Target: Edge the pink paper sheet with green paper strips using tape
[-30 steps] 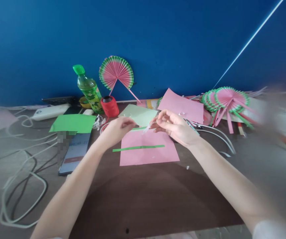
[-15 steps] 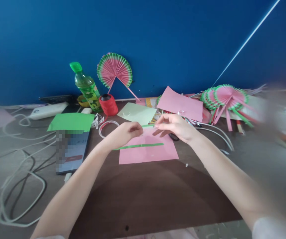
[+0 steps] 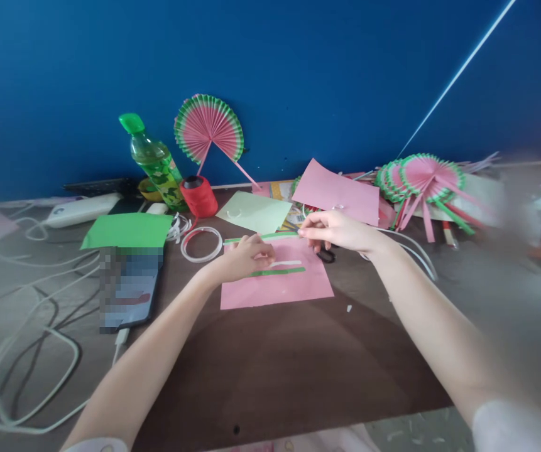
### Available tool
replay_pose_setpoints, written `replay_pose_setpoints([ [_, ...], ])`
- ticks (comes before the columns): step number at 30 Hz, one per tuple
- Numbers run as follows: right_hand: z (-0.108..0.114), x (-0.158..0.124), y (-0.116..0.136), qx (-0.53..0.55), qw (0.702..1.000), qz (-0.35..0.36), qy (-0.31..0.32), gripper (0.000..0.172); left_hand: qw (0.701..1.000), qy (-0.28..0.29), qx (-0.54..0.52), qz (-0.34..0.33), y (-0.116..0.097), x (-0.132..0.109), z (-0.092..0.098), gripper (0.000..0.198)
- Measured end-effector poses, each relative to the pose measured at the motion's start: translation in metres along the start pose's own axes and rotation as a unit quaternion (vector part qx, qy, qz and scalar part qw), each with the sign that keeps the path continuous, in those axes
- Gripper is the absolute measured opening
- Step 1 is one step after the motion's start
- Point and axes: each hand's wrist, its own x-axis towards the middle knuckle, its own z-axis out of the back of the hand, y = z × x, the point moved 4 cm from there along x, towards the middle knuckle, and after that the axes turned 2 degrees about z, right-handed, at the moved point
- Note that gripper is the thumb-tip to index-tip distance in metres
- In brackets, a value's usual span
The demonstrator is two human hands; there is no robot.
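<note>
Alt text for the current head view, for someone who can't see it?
A person's left hand is at one end of a white strip over a pink sheet; the right hand is near the sheet's far right corner. Behind, a green-rimmed pink fan leans against a blue wall, with a bottle to its left.

Pale sleeves (image 3: 510, 428), bare forearms (image 3: 423, 320)

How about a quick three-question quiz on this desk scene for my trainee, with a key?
1. Multiple choice: which is nearest the left hand? A: bottle; B: white strip; C: phone.
2. True or false: the right hand is touching the phone.
3. Fill in: the upright pleated fan stands before a ____ wall.

Key: 1 B; 2 false; 3 blue.
</note>
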Motion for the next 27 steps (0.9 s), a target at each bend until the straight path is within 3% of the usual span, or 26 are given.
replay_pose_setpoints([
  [12, -0.003, 0.007, -0.009, -0.025, 0.999, 0.009, 0.019, 0.011, 0.999, -0.015, 0.026, 0.029, -0.002, 0.011, -0.02, 0.017],
  [27, -0.005, 0.004, -0.006, -0.074, 0.996, -0.012, 0.044, 0.01, 0.998, -0.018, 0.043, 0.041, -0.005, 0.012, -0.023, 0.017],
])
